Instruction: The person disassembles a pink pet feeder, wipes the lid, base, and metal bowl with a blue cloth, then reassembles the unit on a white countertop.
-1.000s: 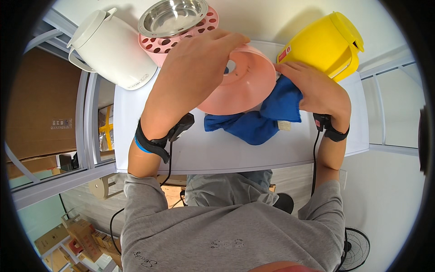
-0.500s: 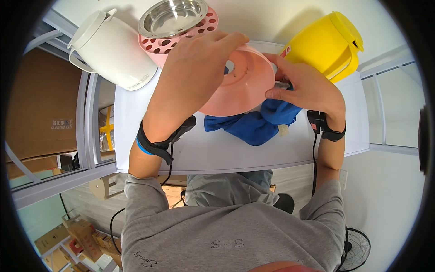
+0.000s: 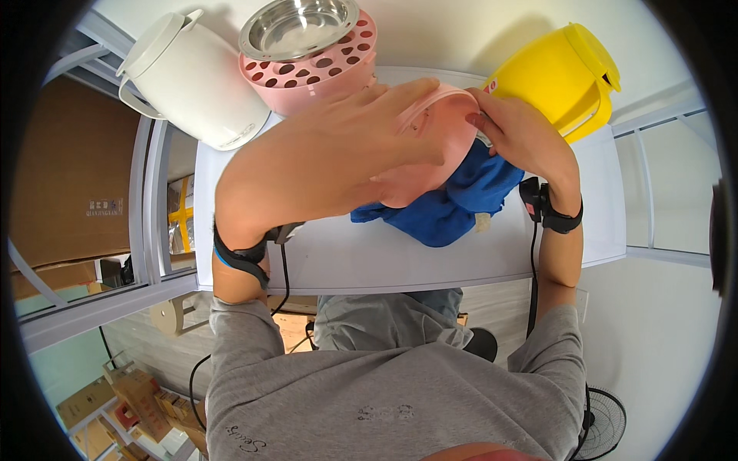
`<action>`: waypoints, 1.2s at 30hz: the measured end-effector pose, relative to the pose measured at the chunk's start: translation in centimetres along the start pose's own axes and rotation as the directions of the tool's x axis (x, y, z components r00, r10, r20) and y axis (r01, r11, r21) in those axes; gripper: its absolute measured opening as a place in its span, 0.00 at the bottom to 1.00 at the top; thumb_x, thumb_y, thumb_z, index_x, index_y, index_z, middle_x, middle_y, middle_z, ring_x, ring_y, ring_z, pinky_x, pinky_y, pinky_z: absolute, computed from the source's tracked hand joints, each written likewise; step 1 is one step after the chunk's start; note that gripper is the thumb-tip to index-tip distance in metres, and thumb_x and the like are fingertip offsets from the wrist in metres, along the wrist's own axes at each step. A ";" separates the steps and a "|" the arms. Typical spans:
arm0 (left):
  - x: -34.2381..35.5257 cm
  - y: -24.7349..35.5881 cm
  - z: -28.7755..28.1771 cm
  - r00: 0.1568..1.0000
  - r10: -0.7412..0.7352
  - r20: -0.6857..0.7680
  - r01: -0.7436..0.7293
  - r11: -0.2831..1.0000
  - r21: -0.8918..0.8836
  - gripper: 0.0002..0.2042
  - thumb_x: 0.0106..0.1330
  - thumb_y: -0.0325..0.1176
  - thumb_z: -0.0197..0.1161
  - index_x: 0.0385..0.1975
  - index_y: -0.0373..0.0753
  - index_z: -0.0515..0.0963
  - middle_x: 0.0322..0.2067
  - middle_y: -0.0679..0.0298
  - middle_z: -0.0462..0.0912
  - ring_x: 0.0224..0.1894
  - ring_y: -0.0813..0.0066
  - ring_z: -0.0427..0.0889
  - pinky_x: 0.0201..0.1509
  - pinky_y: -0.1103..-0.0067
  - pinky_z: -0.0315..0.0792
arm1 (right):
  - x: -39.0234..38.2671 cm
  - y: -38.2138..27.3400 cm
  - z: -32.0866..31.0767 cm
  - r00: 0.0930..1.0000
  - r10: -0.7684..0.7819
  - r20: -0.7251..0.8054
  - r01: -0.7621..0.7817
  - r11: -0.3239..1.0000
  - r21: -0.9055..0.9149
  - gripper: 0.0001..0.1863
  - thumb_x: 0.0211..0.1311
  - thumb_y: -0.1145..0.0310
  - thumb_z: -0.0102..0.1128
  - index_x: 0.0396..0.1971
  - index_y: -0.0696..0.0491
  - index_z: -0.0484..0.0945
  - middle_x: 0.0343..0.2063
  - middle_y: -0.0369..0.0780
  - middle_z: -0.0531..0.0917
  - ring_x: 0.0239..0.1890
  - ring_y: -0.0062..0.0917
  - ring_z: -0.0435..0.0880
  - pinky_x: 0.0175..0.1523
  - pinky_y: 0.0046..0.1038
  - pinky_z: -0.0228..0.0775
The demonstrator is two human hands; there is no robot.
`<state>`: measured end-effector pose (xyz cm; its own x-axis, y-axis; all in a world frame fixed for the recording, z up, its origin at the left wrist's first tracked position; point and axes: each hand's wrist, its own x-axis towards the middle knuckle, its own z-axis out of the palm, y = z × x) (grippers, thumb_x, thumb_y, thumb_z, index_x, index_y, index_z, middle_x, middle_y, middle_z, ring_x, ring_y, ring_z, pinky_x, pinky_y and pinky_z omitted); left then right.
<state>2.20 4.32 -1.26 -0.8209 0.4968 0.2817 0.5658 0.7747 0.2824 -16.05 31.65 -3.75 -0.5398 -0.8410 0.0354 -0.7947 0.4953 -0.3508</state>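
A pink plastic bowl-shaped part (image 3: 453,138) is tilted above the table, its inside partly showing. My left hand (image 3: 361,146) lies across its left side, slightly smeared by motion. Those fingers reach to the far rim, and the thumb crosses the near side. At the right rim my right hand (image 3: 523,134) grips the same part, some fingertips hidden behind its edge. Directly below and partly behind it, a crumpled blue cloth (image 3: 438,223) with a small pale tag rests on the white table (image 3: 400,265).
At the back left stand a white pitcher (image 3: 184,84) and a pink holed container (image 3: 307,88) with a shiny steel bowl (image 3: 300,31) on top. A yellow pitcher (image 3: 538,81) stands at the back right. Black cables hang from both wrist straps.
The pink part has turned and tilted to the right, showing less of its inside. My left hand has swung across it. My right hand has shifted slightly along the rim.
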 end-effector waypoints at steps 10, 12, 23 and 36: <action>-0.3 -0.1 0.1 0.993 -0.115 0.005 0.115 0.992 -0.055 0.28 0.72 0.22 0.65 0.73 0.41 0.77 0.81 0.59 0.74 0.61 0.48 0.88 0.53 0.66 0.87 | 0.7 0.4 0.0 0.988 0.113 0.104 -0.121 0.990 0.072 0.12 0.91 0.62 0.58 0.55 0.56 0.80 0.32 0.47 0.86 0.24 0.35 0.90 0.34 0.34 0.81; 0.3 -0.2 0.1 0.996 -0.081 0.024 0.080 0.996 0.047 0.23 0.74 0.23 0.63 0.69 0.41 0.81 0.80 0.59 0.76 0.60 0.50 0.89 0.53 0.66 0.87 | 0.5 0.7 0.1 0.989 0.114 0.099 -0.122 0.989 0.087 0.12 0.90 0.62 0.58 0.56 0.54 0.80 0.30 0.48 0.87 0.25 0.36 0.90 0.35 0.37 0.80; 1.0 0.3 1.2 0.999 -0.035 0.036 0.033 0.998 0.049 0.23 0.47 0.27 0.91 0.41 0.39 0.85 0.85 0.52 0.63 0.74 0.47 0.80 0.57 0.63 0.88 | 0.8 1.0 0.4 0.980 0.154 0.128 -0.164 0.984 0.071 0.12 0.91 0.64 0.57 0.54 0.57 0.80 0.32 0.45 0.86 0.23 0.31 0.89 0.34 0.32 0.80; 1.6 0.7 1.1 0.999 -0.053 0.005 0.053 0.997 -0.064 0.21 0.55 0.41 0.90 0.34 0.40 0.82 0.85 0.48 0.63 0.77 0.45 0.76 0.57 0.59 0.84 | 0.4 0.1 0.3 0.997 -0.070 0.015 0.068 0.990 0.124 0.34 0.81 0.65 0.70 0.82 0.50 0.70 0.52 0.50 0.90 0.57 0.45 0.89 0.63 0.41 0.80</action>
<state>1.17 6.08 -1.67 -0.8501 0.4570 0.2619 0.5252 0.7733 0.3552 -16.28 31.30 -4.05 -0.4786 -0.8769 0.0457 -0.7890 0.4066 -0.4605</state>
